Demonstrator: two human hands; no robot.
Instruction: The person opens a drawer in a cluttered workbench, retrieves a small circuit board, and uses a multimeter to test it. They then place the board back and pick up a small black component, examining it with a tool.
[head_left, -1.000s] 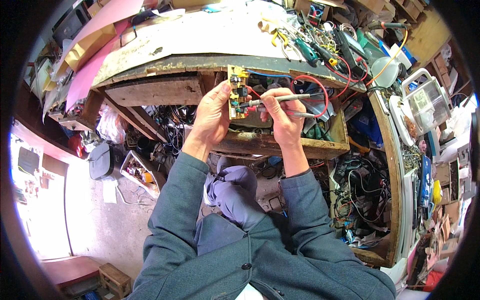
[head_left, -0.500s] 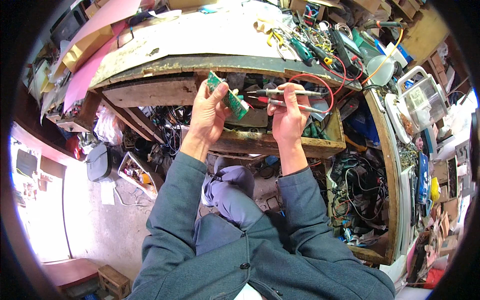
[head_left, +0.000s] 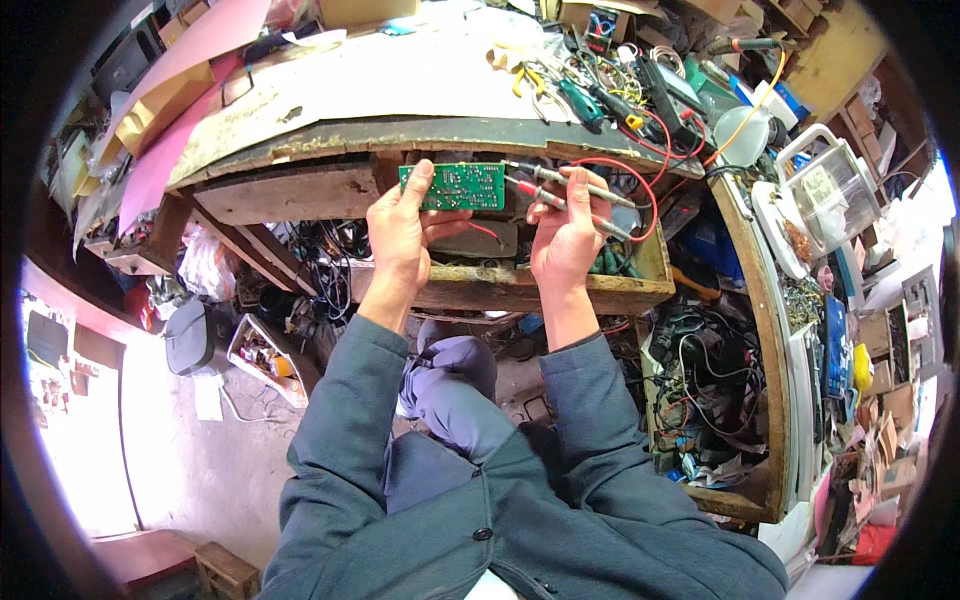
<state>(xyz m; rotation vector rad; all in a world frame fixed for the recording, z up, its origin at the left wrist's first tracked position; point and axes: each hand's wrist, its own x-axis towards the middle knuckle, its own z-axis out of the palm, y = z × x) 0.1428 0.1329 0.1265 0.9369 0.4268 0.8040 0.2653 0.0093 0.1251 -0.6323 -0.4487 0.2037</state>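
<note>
A green circuit board (head_left: pixel 462 187) is gripped at its left end by my left hand (head_left: pixel 402 232), thumb on the face and fingers behind. Its soldered side faces me, and a short red wire (head_left: pixel 485 231) hangs below it. My right hand (head_left: pixel 567 230) pinches two test probes, one black and grey (head_left: pixel 585 184), the other red and grey (head_left: pixel 575 207). Both probe tips point left at the board's right edge; whether they touch it I cannot tell. From the probes' back ends a red lead (head_left: pixel 655 190) loops up to the bench.
Beneath my hands an open wooden drawer (head_left: pixel 480 287) holds assorted parts. The bench top (head_left: pixel 360 85) carries a pale sheet, with pliers (head_left: pixel 527 80), a green-handled screwdriver (head_left: pixel 580 104) and cables at its right. Tangled cables (head_left: pixel 715 370) fill a shelf at right; a white bin (head_left: pixel 265 358) stands on the floor.
My left hand has turned the board from a steep slant to nearly level, its soldered face now toward me. The probes in my right hand now slant up to the left, their tips nearer its edge.
</note>
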